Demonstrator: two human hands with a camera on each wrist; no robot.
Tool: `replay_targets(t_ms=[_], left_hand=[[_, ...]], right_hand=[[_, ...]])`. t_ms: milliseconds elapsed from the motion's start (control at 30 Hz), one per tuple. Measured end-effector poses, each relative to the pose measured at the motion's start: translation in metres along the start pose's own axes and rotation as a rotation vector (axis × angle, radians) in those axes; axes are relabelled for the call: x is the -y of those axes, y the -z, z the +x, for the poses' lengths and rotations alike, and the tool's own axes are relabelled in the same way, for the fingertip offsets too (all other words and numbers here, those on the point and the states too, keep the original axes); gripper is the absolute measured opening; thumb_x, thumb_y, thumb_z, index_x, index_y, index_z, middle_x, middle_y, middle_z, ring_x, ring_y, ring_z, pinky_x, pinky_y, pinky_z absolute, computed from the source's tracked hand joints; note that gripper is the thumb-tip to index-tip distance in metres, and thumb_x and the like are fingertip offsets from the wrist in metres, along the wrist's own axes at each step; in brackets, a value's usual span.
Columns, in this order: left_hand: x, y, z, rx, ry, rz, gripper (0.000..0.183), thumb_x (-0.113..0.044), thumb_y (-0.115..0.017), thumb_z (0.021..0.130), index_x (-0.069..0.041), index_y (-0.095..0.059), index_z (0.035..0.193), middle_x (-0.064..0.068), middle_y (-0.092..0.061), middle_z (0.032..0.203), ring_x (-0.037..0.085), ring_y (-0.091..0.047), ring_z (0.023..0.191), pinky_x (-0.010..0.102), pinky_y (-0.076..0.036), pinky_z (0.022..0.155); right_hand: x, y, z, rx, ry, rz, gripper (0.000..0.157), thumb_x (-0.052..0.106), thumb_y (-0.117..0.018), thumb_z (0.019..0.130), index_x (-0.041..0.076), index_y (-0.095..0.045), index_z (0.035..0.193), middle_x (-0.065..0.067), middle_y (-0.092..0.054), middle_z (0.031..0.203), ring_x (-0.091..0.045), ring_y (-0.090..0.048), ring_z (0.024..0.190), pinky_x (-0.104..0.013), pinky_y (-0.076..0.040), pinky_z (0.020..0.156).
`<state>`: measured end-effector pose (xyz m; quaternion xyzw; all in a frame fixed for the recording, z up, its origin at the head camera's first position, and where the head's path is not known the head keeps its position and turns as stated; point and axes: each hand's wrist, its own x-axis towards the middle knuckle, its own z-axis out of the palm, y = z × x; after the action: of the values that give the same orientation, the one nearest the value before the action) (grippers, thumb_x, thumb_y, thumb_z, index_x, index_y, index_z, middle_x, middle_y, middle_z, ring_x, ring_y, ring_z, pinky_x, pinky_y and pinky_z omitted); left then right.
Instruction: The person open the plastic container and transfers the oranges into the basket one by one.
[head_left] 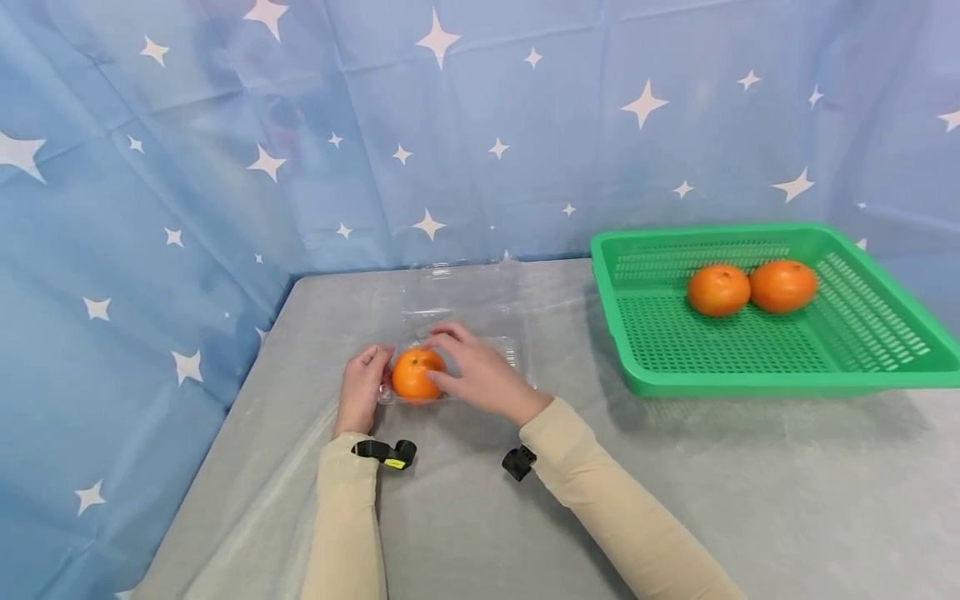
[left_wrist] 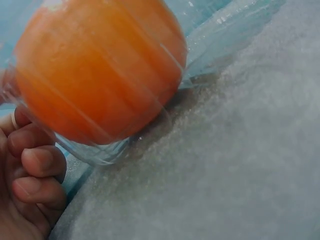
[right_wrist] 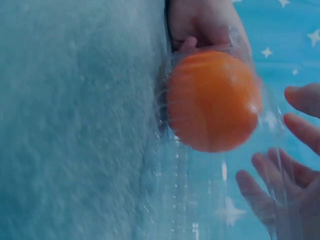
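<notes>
An orange sits in the near left corner of a clear plastic clamshell box, whose lid lies folded back toward the curtain. My left hand pinches the box's left edge beside the fruit; curled fingers show against the plastic in the left wrist view. Over the box, my right hand is beside the orange with its fingers spread. In the right wrist view, a gap separates those fingers from the fruit. The orange's underside is hidden in the head view.
A green perforated basket stands at the right of the grey-covered table. Two more oranges, one at left and another at right, lie together inside it. A blue star-patterned curtain hangs behind and along the left side.
</notes>
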<state>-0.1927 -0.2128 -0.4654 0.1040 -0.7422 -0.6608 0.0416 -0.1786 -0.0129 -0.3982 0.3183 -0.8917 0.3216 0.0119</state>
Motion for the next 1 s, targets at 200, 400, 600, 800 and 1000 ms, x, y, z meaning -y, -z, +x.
replay_targets(t_ms=[200, 400, 600, 800, 1000], left_hand=[[0.003, -0.003, -0.002, 0.000, 0.019, 0.015, 0.042, -0.044, -0.056, 0.083, -0.006, -0.046, 0.068, 0.003, -0.042, 0.059, 0.014, -0.038, 0.046, 0.025, -0.032, 0.041], [0.001, -0.003, -0.002, -0.017, 0.007, 0.031, 0.040, -0.042, -0.055, 0.083, -0.006, -0.045, 0.067, 0.003, -0.043, 0.059, 0.015, -0.038, 0.047, 0.025, -0.032, 0.042], [-0.001, -0.002, -0.002, -0.023, -0.002, 0.032, 0.040, -0.040, -0.055, 0.084, -0.007, -0.044, 0.066, 0.003, -0.043, 0.059, 0.014, -0.038, 0.046, 0.024, -0.031, 0.042], [-0.001, -0.002, -0.001, -0.025, -0.016, 0.034, 0.039, -0.040, -0.056, 0.084, -0.005, -0.046, 0.067, 0.003, -0.042, 0.057, 0.014, -0.036, 0.044, 0.024, -0.030, 0.040], [0.001, -0.002, -0.001, -0.027, -0.033, 0.025, 0.040, -0.040, -0.056, 0.084, -0.006, -0.045, 0.066, 0.002, -0.040, 0.055, 0.013, -0.035, 0.043, 0.024, -0.030, 0.040]], right_hand=[[-0.002, -0.008, 0.001, 0.014, 0.011, -0.023, 0.032, 0.028, -0.057, 0.086, 0.020, -0.053, 0.116, 0.001, -0.036, 0.132, -0.018, -0.048, 0.108, -0.035, -0.041, 0.088], [-0.004, -0.011, 0.002, 0.045, 0.004, -0.029, 0.034, 0.028, -0.061, 0.083, 0.020, -0.054, 0.115, -0.001, -0.033, 0.135, -0.018, -0.043, 0.114, -0.034, -0.038, 0.092], [-0.004, -0.013, 0.003, 0.062, -0.005, -0.019, 0.037, 0.029, -0.063, 0.082, 0.022, -0.053, 0.117, 0.000, -0.034, 0.135, -0.018, -0.043, 0.115, -0.034, -0.037, 0.093], [-0.006, -0.014, 0.003, 0.083, 0.002, -0.019, 0.040, 0.028, -0.063, 0.082, 0.022, -0.049, 0.119, -0.001, -0.032, 0.138, -0.020, -0.039, 0.121, -0.037, -0.035, 0.095], [-0.008, -0.015, 0.003, 0.106, 0.016, 0.001, 0.038, 0.025, -0.062, 0.082, 0.020, -0.047, 0.117, 0.005, -0.033, 0.139, -0.015, -0.037, 0.123, -0.033, -0.032, 0.097]])
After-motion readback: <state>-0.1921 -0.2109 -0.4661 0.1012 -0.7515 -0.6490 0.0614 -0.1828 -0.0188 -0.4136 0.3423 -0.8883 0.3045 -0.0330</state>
